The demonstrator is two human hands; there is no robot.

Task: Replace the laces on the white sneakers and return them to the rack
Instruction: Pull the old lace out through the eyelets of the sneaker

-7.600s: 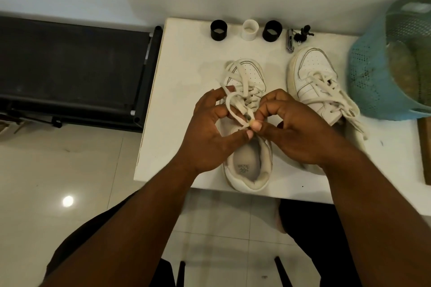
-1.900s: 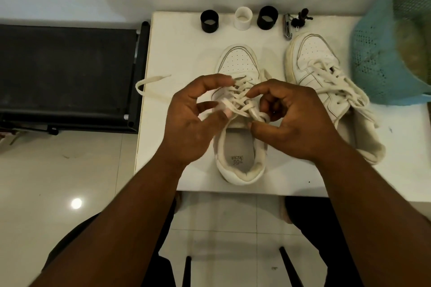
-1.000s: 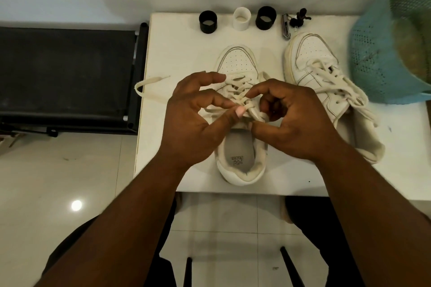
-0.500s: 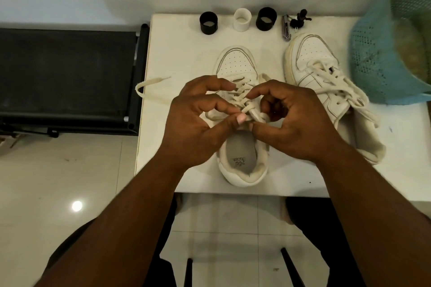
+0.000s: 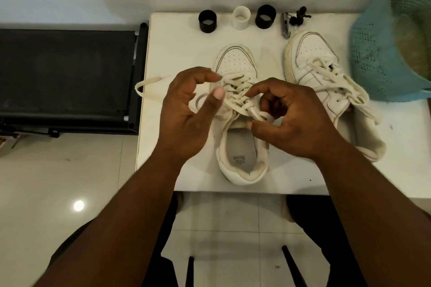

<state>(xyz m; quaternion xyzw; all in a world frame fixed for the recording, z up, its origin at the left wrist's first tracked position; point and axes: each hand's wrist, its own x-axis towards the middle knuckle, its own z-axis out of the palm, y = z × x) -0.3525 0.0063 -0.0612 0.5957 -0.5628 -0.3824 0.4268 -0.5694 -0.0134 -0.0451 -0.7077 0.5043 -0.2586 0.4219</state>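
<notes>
From the head camera we see the near white sneaker [image 5: 241, 147] on the white table [image 5: 182, 53], under both hands. Our right hand [image 5: 293, 121] pinches its lace [image 5: 235, 98]; our left hand [image 5: 186, 112] hovers loosely spread, thumb beside the lace.

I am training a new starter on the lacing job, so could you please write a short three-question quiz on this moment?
1. True or false: both sneakers stand on the white table.
2. Which hand pinches the lace at the near sneaker? A) left hand B) right hand
3. Fill in: the loose lace end trails toward the table's ____ edge.

Key
1. True: the far sneaker lies beside the teal basket.
2. B; the left hand's fingers look parted, holding nothing clearly.
3. Left.
</notes>
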